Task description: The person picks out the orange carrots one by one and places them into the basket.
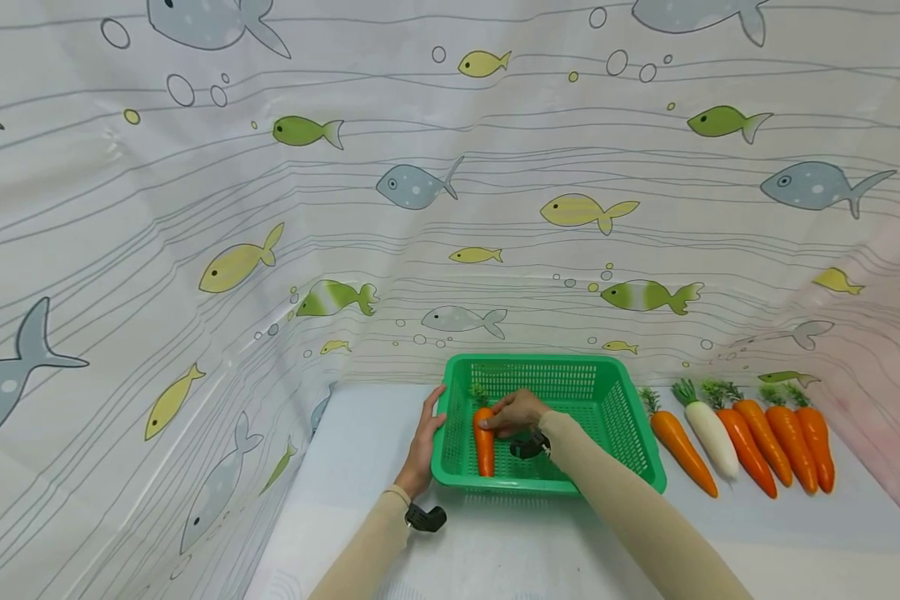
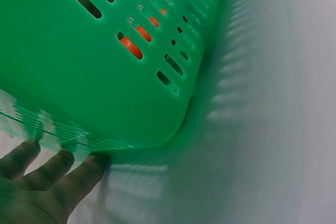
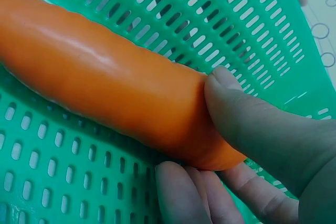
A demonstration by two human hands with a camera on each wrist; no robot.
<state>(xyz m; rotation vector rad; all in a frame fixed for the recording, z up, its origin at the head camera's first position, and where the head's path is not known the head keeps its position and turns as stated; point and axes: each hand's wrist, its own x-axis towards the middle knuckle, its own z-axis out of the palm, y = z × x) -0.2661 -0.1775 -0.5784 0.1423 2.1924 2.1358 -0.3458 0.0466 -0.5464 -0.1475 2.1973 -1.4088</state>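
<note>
A green plastic basket (image 1: 540, 483) with slotted walls stands on the table. Inside it, along the left wall, lies an orange carrot (image 1: 485, 454) with its leafy top toward the back. My right hand (image 1: 521, 412) grips that carrot near the leafy end, thumb on one side and fingers on the other, as the right wrist view shows. My left hand (image 1: 422, 446) touches the basket's left side from outside. In the left wrist view its fingers (image 2: 79, 179) are fairly straight against the slotted wall, and orange shows through some slots.
Right of the basket lie a carrot (image 1: 682, 450), a white radish (image 1: 711, 437) and several more carrots (image 1: 783, 433) in a row, leafy ends to the back. A fish-patterned sheet (image 1: 495, 275) hangs behind and at both sides of the white table (image 1: 345, 467).
</note>
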